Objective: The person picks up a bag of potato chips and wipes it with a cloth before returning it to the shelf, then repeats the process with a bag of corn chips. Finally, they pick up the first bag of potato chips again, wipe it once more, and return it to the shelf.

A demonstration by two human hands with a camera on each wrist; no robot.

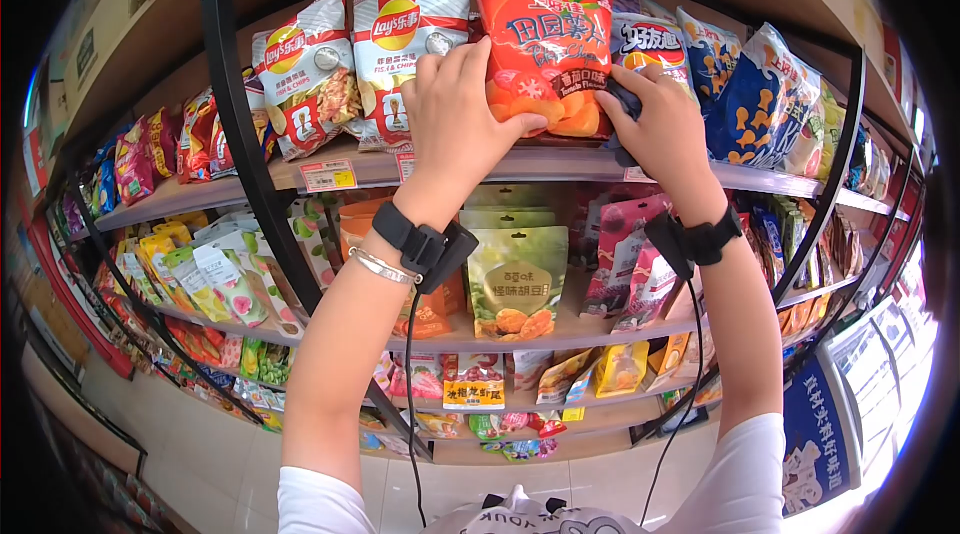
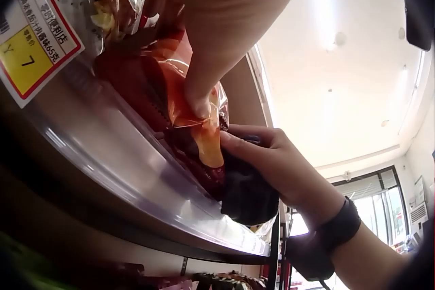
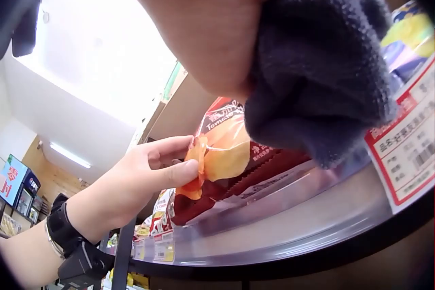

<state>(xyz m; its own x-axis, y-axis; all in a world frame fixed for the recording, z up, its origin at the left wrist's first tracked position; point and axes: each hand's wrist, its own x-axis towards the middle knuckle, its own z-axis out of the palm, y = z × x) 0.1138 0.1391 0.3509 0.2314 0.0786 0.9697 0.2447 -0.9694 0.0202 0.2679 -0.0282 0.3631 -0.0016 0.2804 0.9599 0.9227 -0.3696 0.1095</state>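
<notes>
A red bag of tomato-flavor potato chips [image 1: 550,34] stands upright on the upper shelf. My left hand [image 1: 452,119] grips its left side, fingers behind the edge and thumb on the lower front. At the bag's lower right, my right hand [image 1: 665,129] holds a bunched dark cloth [image 3: 319,72], which in the right wrist view looks like a fuzzy towel. The cloth lies right against the bag's side. In the left wrist view the left thumb dents the shiny bag [image 2: 180,93] close above the shelf lip.
Two Lay's bags [image 1: 300,74] stand to the left, and blue snack bags [image 1: 765,104] to the right. Price tags [image 1: 328,175] line the shelf lip [image 1: 540,164]. Below hang rows of pouches, including a green one [image 1: 515,279]. Black uprights [image 1: 245,84] flank this section.
</notes>
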